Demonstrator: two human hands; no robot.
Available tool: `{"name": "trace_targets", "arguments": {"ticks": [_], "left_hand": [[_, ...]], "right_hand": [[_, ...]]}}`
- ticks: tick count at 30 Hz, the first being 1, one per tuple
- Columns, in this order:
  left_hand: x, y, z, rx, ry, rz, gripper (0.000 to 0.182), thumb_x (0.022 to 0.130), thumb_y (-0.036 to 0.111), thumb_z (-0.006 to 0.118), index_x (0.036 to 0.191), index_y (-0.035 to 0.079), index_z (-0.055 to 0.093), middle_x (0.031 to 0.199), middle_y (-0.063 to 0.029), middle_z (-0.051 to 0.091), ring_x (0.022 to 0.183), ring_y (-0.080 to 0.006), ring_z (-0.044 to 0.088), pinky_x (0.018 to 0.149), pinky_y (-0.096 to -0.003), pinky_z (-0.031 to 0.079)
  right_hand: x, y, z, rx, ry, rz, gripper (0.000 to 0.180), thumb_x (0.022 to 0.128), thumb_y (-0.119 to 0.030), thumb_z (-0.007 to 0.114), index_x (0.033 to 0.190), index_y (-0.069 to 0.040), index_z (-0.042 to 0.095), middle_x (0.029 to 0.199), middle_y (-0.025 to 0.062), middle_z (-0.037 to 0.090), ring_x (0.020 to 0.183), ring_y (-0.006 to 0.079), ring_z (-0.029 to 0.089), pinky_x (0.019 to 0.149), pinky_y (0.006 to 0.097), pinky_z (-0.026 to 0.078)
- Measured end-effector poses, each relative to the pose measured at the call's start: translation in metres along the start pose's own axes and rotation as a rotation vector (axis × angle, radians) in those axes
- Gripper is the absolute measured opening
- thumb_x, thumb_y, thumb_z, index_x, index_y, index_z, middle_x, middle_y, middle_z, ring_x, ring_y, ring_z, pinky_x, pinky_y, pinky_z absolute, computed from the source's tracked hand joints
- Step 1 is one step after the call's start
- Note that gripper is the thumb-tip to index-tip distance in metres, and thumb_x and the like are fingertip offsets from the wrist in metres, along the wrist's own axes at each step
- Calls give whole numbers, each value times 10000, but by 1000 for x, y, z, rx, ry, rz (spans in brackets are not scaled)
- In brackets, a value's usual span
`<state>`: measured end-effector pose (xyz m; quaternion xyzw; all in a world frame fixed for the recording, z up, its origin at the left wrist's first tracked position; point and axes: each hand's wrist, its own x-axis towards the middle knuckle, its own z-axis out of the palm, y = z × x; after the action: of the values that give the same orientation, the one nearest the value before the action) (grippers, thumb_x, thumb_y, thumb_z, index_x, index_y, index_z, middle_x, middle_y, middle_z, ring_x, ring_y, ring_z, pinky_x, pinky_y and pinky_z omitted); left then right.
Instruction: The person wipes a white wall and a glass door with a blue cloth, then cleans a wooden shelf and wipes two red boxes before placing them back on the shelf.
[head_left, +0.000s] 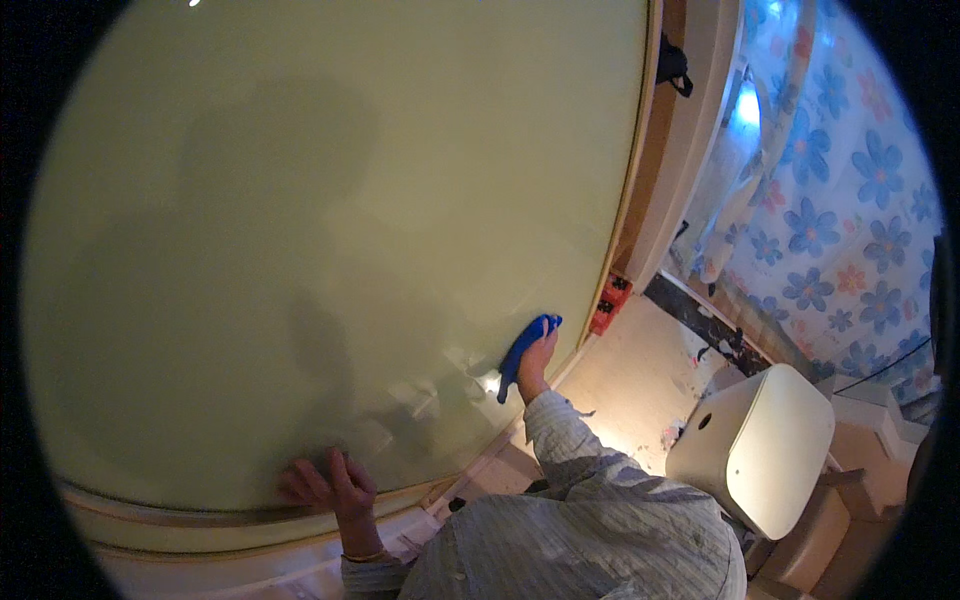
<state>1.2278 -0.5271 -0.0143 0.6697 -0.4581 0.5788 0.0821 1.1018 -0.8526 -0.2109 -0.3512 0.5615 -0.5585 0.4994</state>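
Note:
A large pale green smooth panel (450, 210) with a thin wood-coloured edge fills most of the view. My right hand (538, 356) presses a blue cloth (517, 352) against this panel close to its right edge, the fingers bent over the cloth. Beside the cloth the surface shows bright reflections. My left hand (330, 480) is at the panel's lower edge, fingers spread, with nothing held in it; whether the fingertips touch the surface I cannot tell. Shadows of my head and arms fall across the panel.
At the lower right stands a white box-like stool or bin (780, 450), near brown cardboard boxes (810, 532). A red object (611, 304) lies by the panel's right edge. A flowered curtain (847, 217) hangs at the right. Something black (673, 64) hangs by the frame above.

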Motion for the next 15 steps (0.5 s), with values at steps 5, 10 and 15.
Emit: {"name": "trace_targets", "arguments": {"ticks": [5, 10, 15], "left_hand": [[5, 7, -8, 8, -52, -23, 278, 933, 212, 542, 1203, 149, 565, 1452, -227, 357, 1366, -493, 254, 1102, -668, 87], [10, 9, -15, -47, -73, -28, 257, 947, 245, 517, 1168, 156, 614, 1416, -229, 420, 1324, -479, 331, 1080, -665, 151], [17, 12, -15, -23, 14, -19, 257, 933, 261, 534, 1144, 172, 649, 1407, -205, 447, 1334, -460, 335, 1092, -651, 147]], "right_hand": [[-17, -44, 9, 67, -1, -134, 543, 992, -321, 470, 1406, 20, 386, 1483, 217, 332, 1381, 334, 301, 1146, 391, 221], [-48, -141, 2, 28, -64, -554, 559, 979, -284, 484, 1433, 16, 353, 1526, 210, 268, 1409, 350, 247, 1151, 419, 188], [-93, -192, 1, -31, -166, -932, 622, 892, -199, 544, 1443, 6, 343, 1532, 244, 235, 1411, 420, 230, 1146, 487, 168]]}}
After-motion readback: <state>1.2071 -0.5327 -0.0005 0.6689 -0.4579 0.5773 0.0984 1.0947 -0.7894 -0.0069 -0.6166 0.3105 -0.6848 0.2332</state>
